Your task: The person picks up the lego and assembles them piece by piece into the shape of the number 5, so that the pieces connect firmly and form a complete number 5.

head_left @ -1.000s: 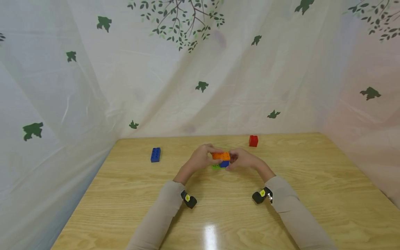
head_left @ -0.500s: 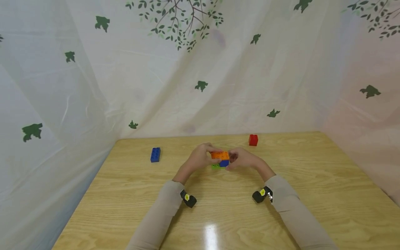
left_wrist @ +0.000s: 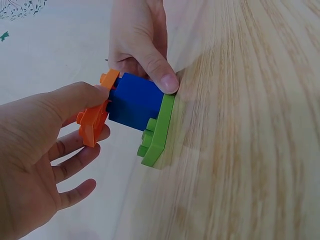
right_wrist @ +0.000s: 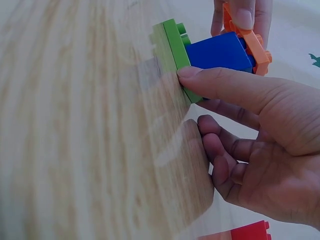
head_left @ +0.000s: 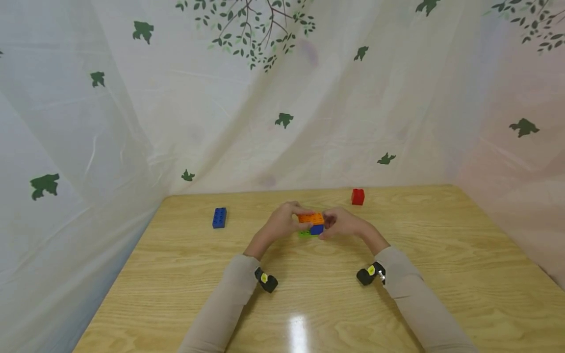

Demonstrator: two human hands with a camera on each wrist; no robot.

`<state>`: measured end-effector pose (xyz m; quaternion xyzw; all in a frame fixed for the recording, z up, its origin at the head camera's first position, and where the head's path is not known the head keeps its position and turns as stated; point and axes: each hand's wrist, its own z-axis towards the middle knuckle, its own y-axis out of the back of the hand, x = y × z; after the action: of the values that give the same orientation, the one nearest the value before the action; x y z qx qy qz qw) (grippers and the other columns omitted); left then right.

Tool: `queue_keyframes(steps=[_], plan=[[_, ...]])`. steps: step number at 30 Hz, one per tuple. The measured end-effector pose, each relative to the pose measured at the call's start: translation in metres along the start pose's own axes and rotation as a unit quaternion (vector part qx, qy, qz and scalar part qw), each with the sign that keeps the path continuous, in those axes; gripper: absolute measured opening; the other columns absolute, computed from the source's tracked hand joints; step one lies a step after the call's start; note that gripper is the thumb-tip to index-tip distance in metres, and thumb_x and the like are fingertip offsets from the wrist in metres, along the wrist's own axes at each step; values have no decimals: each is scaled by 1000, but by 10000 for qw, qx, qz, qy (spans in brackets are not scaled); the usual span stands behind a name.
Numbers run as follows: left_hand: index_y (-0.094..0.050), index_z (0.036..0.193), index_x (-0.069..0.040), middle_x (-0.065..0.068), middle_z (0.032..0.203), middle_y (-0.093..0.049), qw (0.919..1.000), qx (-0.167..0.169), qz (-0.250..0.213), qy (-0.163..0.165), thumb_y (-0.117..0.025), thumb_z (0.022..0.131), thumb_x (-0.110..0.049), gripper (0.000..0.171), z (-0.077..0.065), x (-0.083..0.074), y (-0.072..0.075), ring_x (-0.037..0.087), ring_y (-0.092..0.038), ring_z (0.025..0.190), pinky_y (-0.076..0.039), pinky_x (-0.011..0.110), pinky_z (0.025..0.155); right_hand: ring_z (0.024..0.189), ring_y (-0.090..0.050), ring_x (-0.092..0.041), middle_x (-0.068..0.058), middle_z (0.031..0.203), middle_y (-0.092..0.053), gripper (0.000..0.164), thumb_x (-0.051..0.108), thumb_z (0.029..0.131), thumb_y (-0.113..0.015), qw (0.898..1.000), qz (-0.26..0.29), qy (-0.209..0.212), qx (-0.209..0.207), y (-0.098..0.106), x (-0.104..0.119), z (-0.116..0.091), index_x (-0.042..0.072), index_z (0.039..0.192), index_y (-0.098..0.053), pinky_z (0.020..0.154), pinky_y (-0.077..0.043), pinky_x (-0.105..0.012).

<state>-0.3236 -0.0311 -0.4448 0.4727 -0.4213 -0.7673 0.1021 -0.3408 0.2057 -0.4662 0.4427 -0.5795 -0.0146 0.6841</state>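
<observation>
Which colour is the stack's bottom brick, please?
The bottom brick is green, clearest in the left wrist view.

Since a second ago the head view has tilted slightly: the far right corner of the worktop (head_left: 297, 289) sits a little higher in frame, as does the red toy brick (head_left: 358, 197) near the far edge, while the upper-left green prints (head_left: 143, 32) on the backdrop sheet (head_left: 220, 113) have slid leftward. Any shift of the orange toy brick (head_left: 315, 219) against the worktop is too small to tell.
</observation>
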Motion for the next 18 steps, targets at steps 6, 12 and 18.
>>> queue_keyframes(steps=[6,12,18], plan=[[-74,125,-10,10,100,-67,10000,-16,-57,-29,-79,91,-22,37,0,-2,0,26,-54,80,-39,21,63,78,-50,-17,-3,84,-56,26,11,84,-82,10000,14,79,15,0,-1,0,0,97,-63,70,-44,-28],[-74,125,-12,8,100,-67,10000,-54,-21,62,-80,90,-23,38,1,-1,-1,22,-54,81,-42,21,65,78,-51,-18,-3,85,-57,27,11,84,-82,10000,10,88,46,1,0,0,0,102,-65,71,-45,-28],[-75,124,-14,6,100,-67,9998,-96,147,93,-81,89,-25,38,1,-1,-2,15,-53,80,-44,22,67,80,-51,-18,-3,86,-58,26,10,84,-82,10000,25,60,56,1,-1,0,1,103,-66,72,-46,-28]])
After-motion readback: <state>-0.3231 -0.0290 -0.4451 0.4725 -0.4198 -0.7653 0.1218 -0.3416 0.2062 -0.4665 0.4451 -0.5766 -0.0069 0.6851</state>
